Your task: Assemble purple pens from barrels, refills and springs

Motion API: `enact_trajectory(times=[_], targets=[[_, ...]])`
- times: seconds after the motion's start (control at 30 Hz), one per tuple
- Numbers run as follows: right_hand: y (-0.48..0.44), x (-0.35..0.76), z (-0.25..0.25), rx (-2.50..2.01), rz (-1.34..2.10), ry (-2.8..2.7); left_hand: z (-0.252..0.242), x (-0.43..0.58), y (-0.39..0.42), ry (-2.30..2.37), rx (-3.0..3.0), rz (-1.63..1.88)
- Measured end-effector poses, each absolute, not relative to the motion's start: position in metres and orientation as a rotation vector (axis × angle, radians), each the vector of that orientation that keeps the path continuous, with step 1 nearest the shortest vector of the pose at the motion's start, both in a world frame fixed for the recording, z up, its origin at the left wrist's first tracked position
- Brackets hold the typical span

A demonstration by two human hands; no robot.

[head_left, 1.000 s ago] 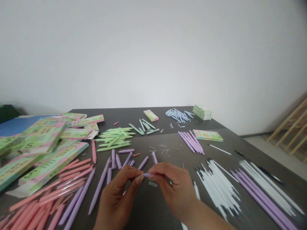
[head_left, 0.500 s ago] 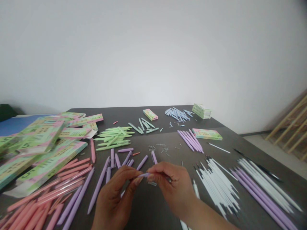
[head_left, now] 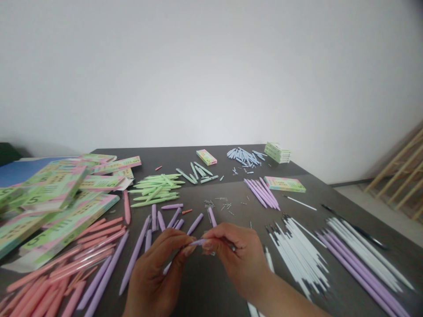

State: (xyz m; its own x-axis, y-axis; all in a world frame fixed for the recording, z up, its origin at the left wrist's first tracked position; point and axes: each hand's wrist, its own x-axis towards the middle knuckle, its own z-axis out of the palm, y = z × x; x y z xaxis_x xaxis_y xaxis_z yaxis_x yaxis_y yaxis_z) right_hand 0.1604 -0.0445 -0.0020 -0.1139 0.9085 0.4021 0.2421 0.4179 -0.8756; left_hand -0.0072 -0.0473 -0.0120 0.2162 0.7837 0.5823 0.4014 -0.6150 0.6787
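Note:
Between my hands is a small purple pen part (head_left: 198, 242), most of it covered by fingertips. My left hand (head_left: 161, 268) pinches one end with thumb and forefinger. At the other end, my right hand (head_left: 236, 255) pinches it the same way. A clear piece shows partly behind the right fingertips, too hidden to make out. Just beyond the hands lie short purple pen barrels (head_left: 194, 223) and another purple barrel with a clip (head_left: 212, 216). Small metal springs and clear bits (head_left: 226, 205) are scattered behind them.
Left are pink pen barrels (head_left: 66, 281) and green-pink boxes (head_left: 79, 224). Green pens (head_left: 158, 189) and blue pen parts (head_left: 244, 156) lie farther back. On the right are white refills (head_left: 299, 255), long purple barrels (head_left: 360, 273) and a black pen (head_left: 370, 235). A wall stands behind the table.
Both hands stay nearly in place, still pinching the purple part. The clear piece by the right fingertips is more hidden now. The view has shifted very slightly.

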Motion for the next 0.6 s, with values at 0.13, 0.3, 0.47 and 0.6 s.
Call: enact_trajectory(times=[0.13, 0.3, 0.47, 0.6], targets=[[-0.0446, 0.1600, -0.0037, -1.042, 0.815, -1.608, -0.0144, -0.0077, -0.0477, 1.118, 2.140, 1.351], [-0.0440, 0.1594, -0.0045, -1.056, 0.883, -1.588, -0.0154, -0.0066, -0.0461, 1.118, 2.184, 1.337], [-0.0422, 0.1592, -0.0058, -1.102, 0.958, -1.598, -0.0150, -0.0063, -0.0444, 1.106, 2.222, 1.354], [-0.0394, 0.1606, -0.0067, -1.137, 1.041, -1.629, -0.0166, -0.0051, -0.0435, 1.096, 2.243, 1.367]])
